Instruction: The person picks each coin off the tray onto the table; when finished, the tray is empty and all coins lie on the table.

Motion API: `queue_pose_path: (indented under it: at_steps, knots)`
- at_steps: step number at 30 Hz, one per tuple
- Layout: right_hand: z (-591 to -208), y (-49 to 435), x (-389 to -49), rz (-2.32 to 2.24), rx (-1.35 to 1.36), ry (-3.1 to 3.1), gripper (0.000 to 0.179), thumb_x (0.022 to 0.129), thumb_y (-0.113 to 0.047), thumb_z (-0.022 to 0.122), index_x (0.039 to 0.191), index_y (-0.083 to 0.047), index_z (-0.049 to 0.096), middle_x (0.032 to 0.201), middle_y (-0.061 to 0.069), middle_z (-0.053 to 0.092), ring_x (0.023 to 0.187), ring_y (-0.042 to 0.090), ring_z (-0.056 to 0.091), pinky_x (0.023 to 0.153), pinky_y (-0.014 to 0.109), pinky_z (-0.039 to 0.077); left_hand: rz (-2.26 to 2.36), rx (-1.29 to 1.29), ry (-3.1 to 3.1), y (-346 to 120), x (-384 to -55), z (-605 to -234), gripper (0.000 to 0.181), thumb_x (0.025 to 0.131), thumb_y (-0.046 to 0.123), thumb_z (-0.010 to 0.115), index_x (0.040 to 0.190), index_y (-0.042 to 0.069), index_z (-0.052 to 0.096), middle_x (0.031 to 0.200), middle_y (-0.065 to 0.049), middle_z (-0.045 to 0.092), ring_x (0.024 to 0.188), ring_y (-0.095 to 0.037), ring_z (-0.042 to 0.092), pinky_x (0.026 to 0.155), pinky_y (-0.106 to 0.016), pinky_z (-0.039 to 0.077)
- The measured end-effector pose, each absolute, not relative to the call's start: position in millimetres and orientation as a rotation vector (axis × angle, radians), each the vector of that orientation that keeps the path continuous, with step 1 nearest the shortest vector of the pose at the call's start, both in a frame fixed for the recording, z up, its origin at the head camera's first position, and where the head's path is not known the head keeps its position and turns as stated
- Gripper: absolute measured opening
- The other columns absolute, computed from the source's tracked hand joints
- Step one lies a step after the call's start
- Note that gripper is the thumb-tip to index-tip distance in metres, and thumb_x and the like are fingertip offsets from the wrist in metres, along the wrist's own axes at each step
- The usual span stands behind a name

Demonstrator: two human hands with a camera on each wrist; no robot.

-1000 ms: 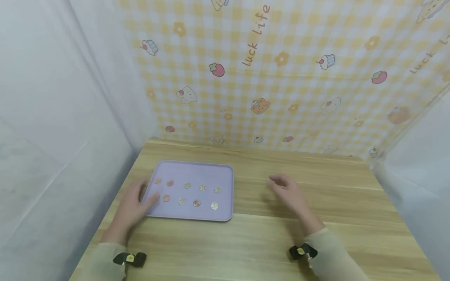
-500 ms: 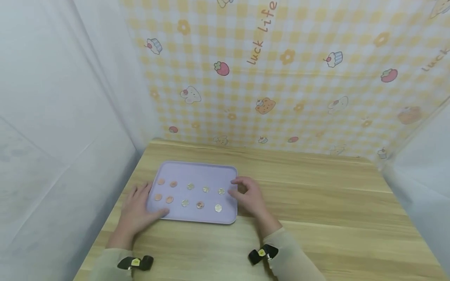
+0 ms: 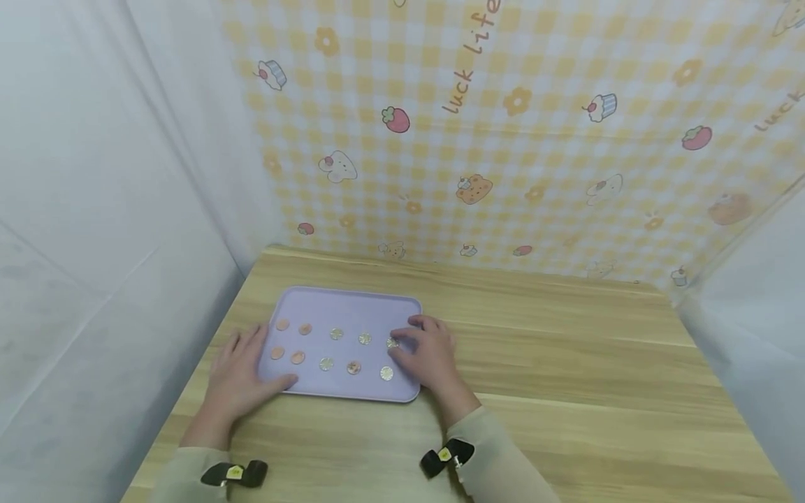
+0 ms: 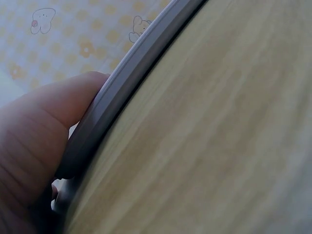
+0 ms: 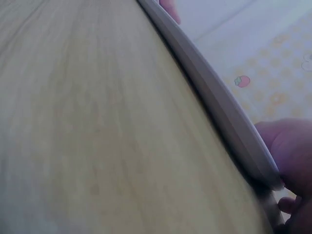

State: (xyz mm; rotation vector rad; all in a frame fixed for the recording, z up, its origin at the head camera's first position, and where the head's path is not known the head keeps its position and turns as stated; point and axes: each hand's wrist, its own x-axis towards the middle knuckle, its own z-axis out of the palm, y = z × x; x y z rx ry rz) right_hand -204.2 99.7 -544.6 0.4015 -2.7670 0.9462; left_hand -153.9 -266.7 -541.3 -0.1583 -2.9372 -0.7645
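Note:
A lilac tray [image 3: 349, 304] lies on the wooden table and bears several coins in two rows. Copper-coloured coins [image 3: 298, 357] sit toward its left, and pale golden coins [image 3: 336, 334] mostly toward the middle and right. My left hand [image 3: 235, 377] rests at the tray's left side, its thumb over the front-left rim and its fingers spread along the left edge. Over the right rim reaches my right hand [image 3: 430, 353], with thumb and forefinger apart on either side of the golden coin [image 3: 392, 343] at the right end of the back row. The left wrist view shows the thumb [image 4: 78, 95] on the rim.
The wooden table [image 3: 566, 363] stretches to the right of the tray. A yellow checked cloth [image 3: 553, 154] hangs behind it, with white sheets [image 3: 82, 209] at both sides. A black band with a small camera sits on each sleeve.
My right hand has moved left from the table to over the tray's right side, at a coin. My left hand has settled on the tray's left edge, its thumb now at the front rim.

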Motion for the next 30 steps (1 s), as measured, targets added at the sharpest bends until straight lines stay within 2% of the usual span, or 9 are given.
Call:
queue_pose_path:
  at_steps: [12,21,26,30]
  knots:
    - [-532,88,-202,1.074,0.246,-2.882,0.018,0.086,-0.029,0.087,0.102,-0.022,0.082,0.148,0.014,0.056,0.143,0.047,0.040,0.119,0.068,0.018,-0.755,-0.165,-2.935,-268,-153,-542,0.122,0.078,0.062,0.086,0.165,-0.003,0.031,0.166,-0.033,0.032,0.151,-0.062,0.018,0.118,-0.079,0.012]
    - [-530,87,-203,1.137,0.194,-2.900,0.017,0.085,-0.026,0.089,0.097,-0.018,0.080,0.147,0.013,0.054,0.143,0.045,0.037,0.120,0.067,0.015,-0.769,-0.158,-2.936,-265,-154,-542,0.122,0.078,0.062,0.086,0.166,-0.002,0.030,0.166,-0.032,0.032,0.152,-0.061,0.017,0.117,-0.079,0.012]
    - [-532,86,-200,1.161,0.204,-2.831,0.018,0.083,-0.023,0.090,0.097,-0.018,0.079,0.142,0.012,0.059,0.141,0.044,0.040,0.119,0.067,0.017,-0.764,-0.167,-2.917,-265,-153,-542,0.120,0.078,0.061,0.086,0.165,-0.003,0.032,0.165,-0.032,0.034,0.151,-0.062,0.019,0.116,-0.080,0.014]
    - [-536,85,-198,1.181,0.224,-2.754,0.018,0.083,-0.020,0.091,0.095,-0.019,0.077,0.124,0.006,0.071,0.136,0.041,0.046,0.118,0.066,0.016,-0.760,-0.171,-2.912,-265,-153,-543,0.119,0.078,0.060,0.086,0.164,-0.003,0.033,0.165,-0.032,0.034,0.150,-0.061,0.020,0.116,-0.080,0.015]
